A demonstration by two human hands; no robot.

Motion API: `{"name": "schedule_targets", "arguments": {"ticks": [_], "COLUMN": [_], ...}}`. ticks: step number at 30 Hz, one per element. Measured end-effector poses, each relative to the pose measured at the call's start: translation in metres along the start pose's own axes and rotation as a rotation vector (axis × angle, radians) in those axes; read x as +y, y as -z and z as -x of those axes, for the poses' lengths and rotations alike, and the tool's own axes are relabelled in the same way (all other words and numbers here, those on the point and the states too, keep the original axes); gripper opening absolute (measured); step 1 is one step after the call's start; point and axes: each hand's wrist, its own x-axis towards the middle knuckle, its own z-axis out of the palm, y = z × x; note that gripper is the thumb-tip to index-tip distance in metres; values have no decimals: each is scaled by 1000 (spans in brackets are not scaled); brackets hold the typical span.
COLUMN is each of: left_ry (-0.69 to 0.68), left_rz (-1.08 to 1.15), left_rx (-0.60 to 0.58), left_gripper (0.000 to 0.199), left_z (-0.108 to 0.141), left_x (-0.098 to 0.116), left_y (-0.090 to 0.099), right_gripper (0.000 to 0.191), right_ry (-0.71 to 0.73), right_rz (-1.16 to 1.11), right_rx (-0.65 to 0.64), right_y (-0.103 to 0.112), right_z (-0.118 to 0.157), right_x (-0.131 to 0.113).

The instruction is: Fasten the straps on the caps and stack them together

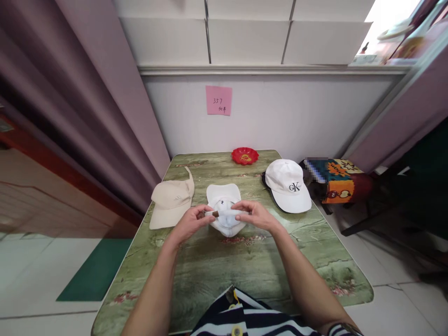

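White fabric is between my two hands: a small white cap with a curved brim [224, 192] lies about the centre of the tabletop [224, 268], its brim toward twelve o'clock. My left grip [189, 223] is closed with thumb and fingers on the nine o'clock end of its narrow white back band [229, 213], and my right grip [256, 215] pinches the three o'clock end. Whether the band is fastened, I cannot tell.

In my judgement, if I pull unevenly, the band could slip from one grip, or the soft crown could twist and crease. A pinch too light would cause the same slipping. The cream cap with a raised strap [171, 198], at ten o'clock, is near my left grip, so a wide elbow or wrist could push it toward the edge. At two o'clock, the white cap with black letters [287, 184] seems less exposed.
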Motion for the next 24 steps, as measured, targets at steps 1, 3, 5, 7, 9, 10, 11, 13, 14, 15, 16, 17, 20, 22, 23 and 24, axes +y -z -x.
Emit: {"name": "schedule_targets", "arguments": {"ticks": [1, 3, 5, 7, 9, 10, 11, 13, 14, 15, 16, 17, 20, 22, 23, 24], "left_ry": [-13, -53, -111, -153, -186, -205, -225, -265, -278, -276, -257, -225, -122, -105, -112, -118], "left_rz": [-23, -112, -255, -429, -569, -597, -598, -530, -468, -390, -290, -166, 290, 577, 696, 800], "left_rx": [30, 102, 136, 146, 169, 186, 194, 176, 147, 110, 78, 59, 88, 138, 159, 175], "left_gripper": [44, 50, 53, 62, 69, 68, 62, 41, 29, 19, 13, 13, 29, 35, 37, 40], "left_z": [2, 5, 7, 4, -3, -8, -14, -24, -28, -30, -32, -32, -26, -21, -18, -15], "left_x": [-3, -13, -25, -36, -44, -46, -47, -42, -37, -31, -24, -17, 6, 18, 21, 24], "left_y": [4, 10, 15, 14, 10, 7, 4, 2, 3, 5, 9, 12, 21, 20, 16, 11], "right_gripper": [54, 77, 93, 100, 91, 79, 64, 38, 29, 21, 15, 12, 25, 29, 29, 28], "right_ry": [31, 74, 75, 22, -36, -46, -37, 19, 51, 75, 84, 79, 15, -25, -45, -74], "right_rz": [28, 181, 399, 593, 721, 753, 761, 697, 621, 515, 383, 233, -226, -512, -648, -775], "right_rx": [-23, -51, -56, -34, 4, 23, 36, 47, 42, 36, 32, 35, 123, 209, 238, 253], "right_y": [6, 19, 28, 30, 25, 21, 17, 13, 13, 15, 18, 22, 31, 30, 27, 22], "right_z": [3, 10, 15, 17, 13, 10, 6, -2, -5, -8, -9, -11, -13, -15, -17, -20], "right_x": [1, 8, 19, 33, 45, 50, 52, 51, 46, 40, 33, 24, 0, -9, -11, -12]}}
